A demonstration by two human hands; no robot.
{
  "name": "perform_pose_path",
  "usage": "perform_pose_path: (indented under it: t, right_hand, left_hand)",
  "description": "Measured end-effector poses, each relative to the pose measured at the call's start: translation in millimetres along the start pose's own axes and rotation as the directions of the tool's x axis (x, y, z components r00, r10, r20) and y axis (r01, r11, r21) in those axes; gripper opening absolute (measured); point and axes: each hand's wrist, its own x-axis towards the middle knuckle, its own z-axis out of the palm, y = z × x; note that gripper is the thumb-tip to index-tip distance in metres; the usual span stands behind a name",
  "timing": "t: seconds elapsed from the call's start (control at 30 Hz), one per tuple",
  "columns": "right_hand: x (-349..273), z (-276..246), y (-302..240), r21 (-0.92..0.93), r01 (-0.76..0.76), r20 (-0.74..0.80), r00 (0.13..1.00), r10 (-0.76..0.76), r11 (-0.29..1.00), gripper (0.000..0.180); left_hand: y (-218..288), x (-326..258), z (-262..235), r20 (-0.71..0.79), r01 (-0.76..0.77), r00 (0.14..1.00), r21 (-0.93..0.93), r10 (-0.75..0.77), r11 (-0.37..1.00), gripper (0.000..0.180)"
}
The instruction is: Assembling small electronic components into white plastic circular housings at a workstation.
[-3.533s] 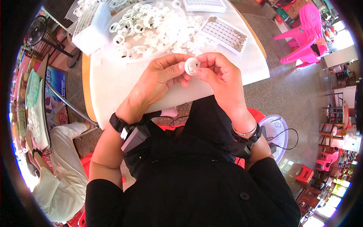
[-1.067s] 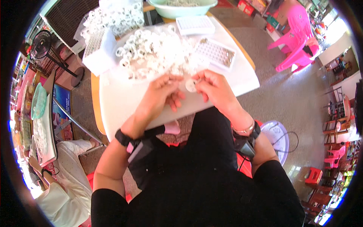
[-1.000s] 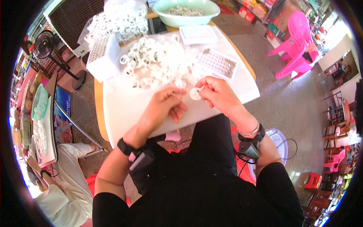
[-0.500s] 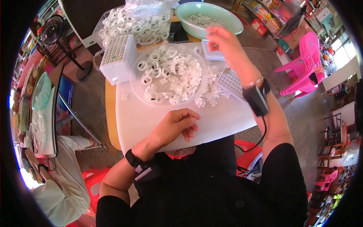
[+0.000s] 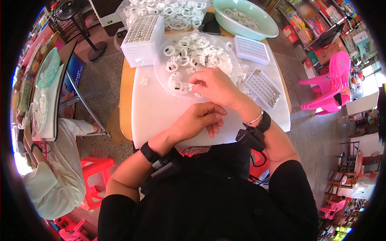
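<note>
My right hand point(image 5: 215, 85) reaches over the near edge of a heap of white plastic rings point(image 5: 193, 50) lying on a clear round plate point(image 5: 161, 82). Its fingertips pinch one white ring at the heap's front. My left hand point(image 5: 201, 118) rests on the white table mat point(image 5: 161, 116) just below the right hand, fingers curled in, with nothing visible in it. Both wrists wear black bands. A white grid tray point(image 5: 263, 86) lies right of my right hand, and a second one point(image 5: 251, 49) lies further back.
A stack of trays filled with small round pieces point(image 5: 142, 38) stands back left, a green basin point(image 5: 245, 18) and a clear box of rings point(image 5: 169, 10) at the back. A person in white point(image 5: 52, 176) sits to the left by a red stool point(image 5: 94, 176). Pink chairs point(image 5: 329, 88) stand right.
My right hand has come back from the far tray by the green basin to the ring heap. My left hand has stayed on the mat. Before that, both hands held one white ring together.
</note>
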Motion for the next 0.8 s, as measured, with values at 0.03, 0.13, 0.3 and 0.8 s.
perform_pose_path:
  t: [0.03, 0.13, 0.3, 0.8]
  right_hand:
    - [-1, -3, -4, 0.001, 0.006, 0.003, 1.000, -0.006, 1.000, 0.024]
    - [-16, -19, -9, 0.362, -0.291, -0.047, 0.943, 0.329, 0.885, 0.021]
    - [-60, -23, -20, 0.632, -0.140, -0.203, 0.919, 0.337, 0.762, 0.019]
    - [-117, -6, -36, 0.420, 0.042, -0.420, 0.895, 0.153, 0.906, 0.035]
  left_hand:
    - [0, 0, 0, 0.005, 0.001, 1.000, -0.009, 0.000, 1.000, 0.019]
    - [1, -2, 0, -0.003, 0.002, 1.000, -0.021, -0.002, 1.000, 0.020]
    - [12, -11, -3, -0.004, -0.051, 0.999, -0.288, 0.052, 0.956, 0.031]
    - [-2, -7, 4, 0.066, -0.044, 0.994, -0.496, 0.089, 0.867, 0.033]
